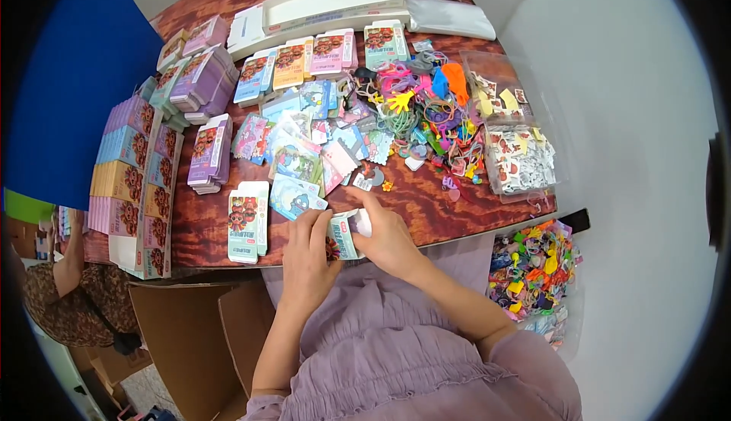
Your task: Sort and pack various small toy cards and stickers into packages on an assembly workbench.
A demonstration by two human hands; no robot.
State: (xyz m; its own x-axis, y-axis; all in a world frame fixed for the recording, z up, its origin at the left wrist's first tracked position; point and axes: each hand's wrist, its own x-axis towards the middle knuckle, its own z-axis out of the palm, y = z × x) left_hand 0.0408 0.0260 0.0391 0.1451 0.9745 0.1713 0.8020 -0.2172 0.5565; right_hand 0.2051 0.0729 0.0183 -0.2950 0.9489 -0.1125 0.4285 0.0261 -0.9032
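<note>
Between my hands, at the table's front edge, is a small pale green printed carton [342, 240] with its white end toward the right. My left hand [309, 250] is closed around the carton's left side. At its right end my right hand [385, 237] grips it with bent fingers; the fingertips are partly hidden by the carton. A flat green carton stack [244, 227] lies left of my left hand. Just beyond my hands are small printed sachets [298, 194] in blue, pink and green, and a heap of colourful small toys [434, 116].
Purple cartons [207, 151] and a tall display stack [129, 170] stand at the left. A long white tray [331, 6] lies at the back. Clear bins [521, 158] hold small cards at the right; a toy-filled bin [533, 276] sits below. Another person [72, 291] is at the far left.
</note>
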